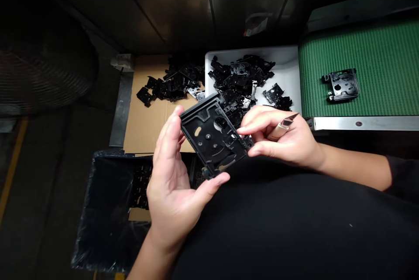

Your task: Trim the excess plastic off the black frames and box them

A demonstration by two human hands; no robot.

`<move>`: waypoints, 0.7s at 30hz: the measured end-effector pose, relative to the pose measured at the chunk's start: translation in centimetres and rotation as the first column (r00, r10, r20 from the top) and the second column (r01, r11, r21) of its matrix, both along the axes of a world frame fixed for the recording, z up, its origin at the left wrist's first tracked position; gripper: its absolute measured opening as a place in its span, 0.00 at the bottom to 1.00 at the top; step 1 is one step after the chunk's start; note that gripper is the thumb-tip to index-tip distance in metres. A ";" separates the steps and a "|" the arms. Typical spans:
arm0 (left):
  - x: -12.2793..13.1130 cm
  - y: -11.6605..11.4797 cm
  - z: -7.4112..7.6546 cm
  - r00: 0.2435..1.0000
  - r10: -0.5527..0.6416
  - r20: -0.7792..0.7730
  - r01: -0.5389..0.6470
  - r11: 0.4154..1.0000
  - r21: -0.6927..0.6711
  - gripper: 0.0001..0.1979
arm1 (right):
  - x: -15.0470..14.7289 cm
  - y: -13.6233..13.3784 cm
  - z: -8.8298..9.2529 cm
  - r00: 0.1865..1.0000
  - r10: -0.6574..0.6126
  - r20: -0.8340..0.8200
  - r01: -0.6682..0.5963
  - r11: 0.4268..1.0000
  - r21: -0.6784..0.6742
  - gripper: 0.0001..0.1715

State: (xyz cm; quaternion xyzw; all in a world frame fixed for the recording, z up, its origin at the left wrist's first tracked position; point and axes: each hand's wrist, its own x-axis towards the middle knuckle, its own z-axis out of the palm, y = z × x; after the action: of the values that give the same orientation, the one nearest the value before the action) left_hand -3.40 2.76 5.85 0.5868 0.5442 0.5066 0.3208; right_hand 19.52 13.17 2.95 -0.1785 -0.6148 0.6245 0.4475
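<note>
A flat black plastic frame part (214,134) with round and oval holes is held up between both hands. My left hand (173,179) grips its left and lower edges, thumb at the bottom corner. My right hand (281,138) pinches the part's right edge with fingertips. The right hand also holds a small silver knife (284,126), blade pointing up and right. My dark-clothed lap fills the lower right.
A white tray (288,68) holds several black parts (240,79); more lie on a cardboard sheet (147,118). One black part (342,84) rests on the green conveyor belt (376,57). A bin lined with a black bag (108,210) stands below left.
</note>
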 end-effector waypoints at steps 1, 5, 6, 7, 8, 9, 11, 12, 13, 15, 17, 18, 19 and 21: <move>0.0 0.0 0.1 1.000 0.005 -0.002 -0.005 1.000 -0.004 0.53 | 0.0 0.1 -0.1 1.000 0.005 0.005 -0.005 1.000 -0.005 0.17; 0.3 -0.2 0.4 1.000 0.018 0.023 -0.018 1.000 -0.011 0.52 | -0.4 0.3 -0.2 0.999 0.031 0.014 -0.031 0.999 -0.042 0.18; 0.3 -0.3 0.5 0.999 0.024 0.035 -0.023 1.000 -0.011 0.52 | -0.6 0.3 -0.3 0.999 0.035 0.002 -0.034 0.998 -0.051 0.18; 0.3 -0.4 0.6 0.998 0.032 0.045 -0.031 0.999 -0.014 0.51 | -0.8 0.3 -0.3 0.999 0.036 -0.015 -0.037 0.998 -0.057 0.18; 0.2 -0.5 0.7 0.998 0.040 0.051 -0.039 0.999 -0.019 0.50 | -1.0 0.3 -0.3 0.999 0.037 -0.032 -0.038 0.997 -0.062 0.18; 0.1 -0.6 0.8 0.997 0.047 0.053 -0.046 0.999 -0.024 0.50 | -1.3 0.2 -0.3 0.998 0.038 -0.041 -0.040 0.997 -0.067 0.18; -0.2 -0.9 0.9 0.997 0.059 0.045 -0.058 0.998 -0.025 0.50 | -1.8 0.1 -0.2 0.998 0.040 -0.046 -0.043 0.997 -0.072 0.18; -0.4 -1.0 1.0 0.997 0.064 0.037 -0.064 0.998 -0.022 0.50 | -2.1 0.0 -0.2 0.998 0.041 -0.048 -0.045 0.997 -0.068 0.18; -0.6 -1.2 1.1 0.997 0.068 0.029 -0.068 0.998 -0.018 0.50 | -2.3 -0.1 -0.1 0.998 0.044 -0.051 -0.047 0.997 -0.064 0.18; -1.2 -1.5 1.2 0.997 0.073 0.016 -0.073 0.997 -0.006 0.50 | -3.0 -0.4 0.1 0.997 0.048 -0.055 -0.051 0.997 -0.058 0.17; -2.0 -1.9 1.3 0.997 0.070 0.009 -0.071 0.997 0.006 0.49 | -3.7 -0.7 0.4 0.998 0.042 -0.055 -0.045 0.998 -0.053 0.17; -2.3 -2.2 1.4 0.997 0.071 0.005 -0.071 0.997 0.012 0.49 | -4.1 -1.0 0.5 0.998 0.036 -0.052 -0.038 0.998 -0.049 0.17; -2.8 -2.4 1.4 0.997 0.073 0.002 -0.073 0.997 0.016 0.49 | -4.5 -1.2 0.7 0.998 0.028 -0.047 -0.030 0.999 -0.043 0.16; -3.7 -3.0 1.4 0.997 0.078 0.004 -0.078 0.997 0.026 0.49 | -5.4 -1.8 1.0 0.999 0.019 -0.039 -0.021 0.999 -0.031 0.16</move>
State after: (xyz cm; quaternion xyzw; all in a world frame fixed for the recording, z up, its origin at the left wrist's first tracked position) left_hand -7.13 -0.29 7.25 0.5686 0.5594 0.5268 0.2938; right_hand 14.09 11.35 3.93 -0.1671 -0.5980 0.6417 0.4502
